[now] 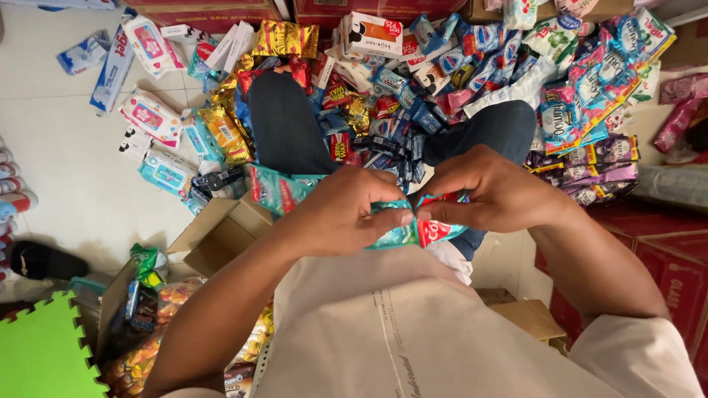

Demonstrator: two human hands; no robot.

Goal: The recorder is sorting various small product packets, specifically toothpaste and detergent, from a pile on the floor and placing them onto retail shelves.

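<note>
My left hand [343, 214] and my right hand [494, 193] meet in front of my chest, both pinching a strip of small teal and red sachets [422, 227]. The fingertips of the two hands nearly touch at the middle of the strip. Part of the strip trails left under my left hand as a teal sachet strip [276, 188] over my knee. My legs in dark trousers [287, 125] stretch out below the hands, and a heap of small sachets [376, 125] lies between them.
Many packets and sachet strips [582, 96] cover the pale tiled floor [66, 169]. An open cardboard box [221, 232] sits at my left, snack packets [147, 346] beside it, a green foam mat [40, 354] at the lower left. Red cartons [664, 258] stand at the right.
</note>
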